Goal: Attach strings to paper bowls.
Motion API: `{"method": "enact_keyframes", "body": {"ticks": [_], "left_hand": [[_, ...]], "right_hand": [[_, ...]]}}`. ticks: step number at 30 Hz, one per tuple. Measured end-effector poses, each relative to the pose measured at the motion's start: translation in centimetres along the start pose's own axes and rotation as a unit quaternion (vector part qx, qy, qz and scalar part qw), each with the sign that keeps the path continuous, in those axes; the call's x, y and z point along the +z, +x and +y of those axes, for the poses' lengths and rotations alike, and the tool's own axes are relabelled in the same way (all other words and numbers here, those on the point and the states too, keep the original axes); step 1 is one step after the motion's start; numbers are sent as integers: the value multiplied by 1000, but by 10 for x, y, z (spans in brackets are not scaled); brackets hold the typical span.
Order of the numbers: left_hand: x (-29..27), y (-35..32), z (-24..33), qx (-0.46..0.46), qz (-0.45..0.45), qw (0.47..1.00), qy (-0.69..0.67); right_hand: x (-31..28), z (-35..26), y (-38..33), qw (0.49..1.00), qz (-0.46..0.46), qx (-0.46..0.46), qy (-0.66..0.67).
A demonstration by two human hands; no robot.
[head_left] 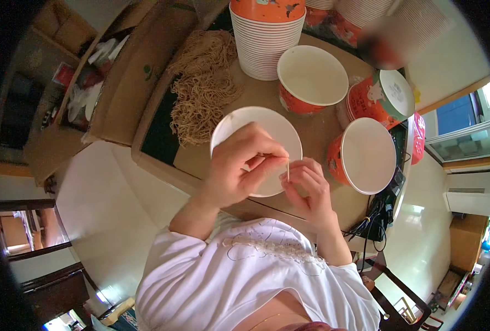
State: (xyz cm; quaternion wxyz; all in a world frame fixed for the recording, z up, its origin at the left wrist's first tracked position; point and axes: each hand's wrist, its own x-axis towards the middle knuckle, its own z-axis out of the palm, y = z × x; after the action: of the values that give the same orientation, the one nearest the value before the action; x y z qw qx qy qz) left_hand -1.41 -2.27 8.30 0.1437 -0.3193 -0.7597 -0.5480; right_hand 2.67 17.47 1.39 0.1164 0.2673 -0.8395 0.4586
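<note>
My left hand and my right hand meet over a white paper bowl on the cardboard table top. Both pinch a thin, pale stick-like piece between fingertips, held upright at the bowl's right side. The left hand covers much of the bowl's inside, so its contents are hidden. A heap of dry brown noodles lies just left of and beyond the bowl.
Orange paper bowls with white insides stand around: one behind, one right, one tipped. A tall stack of bowls rises at the back. Cardboard boxes sit left. Black cables hang at the table's right edge.
</note>
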Motion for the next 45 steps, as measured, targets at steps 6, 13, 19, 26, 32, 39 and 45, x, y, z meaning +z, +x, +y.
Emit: {"method": "enact_keyframes", "body": {"ticks": [6,13,19,26,32,39,45], "left_hand": [[-48,11,-29,-132,-96,958,237],[-52,-16,-78,-223,-136,963,71],[-75,-27,-63,-120,-217,954,169],[-68,-42,-49,-299,-153,941,27],[-63,-56,-63,-145,-123,975,113],[-39,-66,-70,-307,-84,947,-46],[-28,-90,-90,-382,-144,909,-83]], "right_hand": [[3,7,-24,992,87,77,56],[2,0,-15,997,49,51,31],[2,1,-8,999,34,-7,-29],[12,-1,-4,979,144,125,74],[9,0,0,978,114,165,60],[19,1,-6,959,181,206,73],[14,19,-12,926,178,290,164]]}}
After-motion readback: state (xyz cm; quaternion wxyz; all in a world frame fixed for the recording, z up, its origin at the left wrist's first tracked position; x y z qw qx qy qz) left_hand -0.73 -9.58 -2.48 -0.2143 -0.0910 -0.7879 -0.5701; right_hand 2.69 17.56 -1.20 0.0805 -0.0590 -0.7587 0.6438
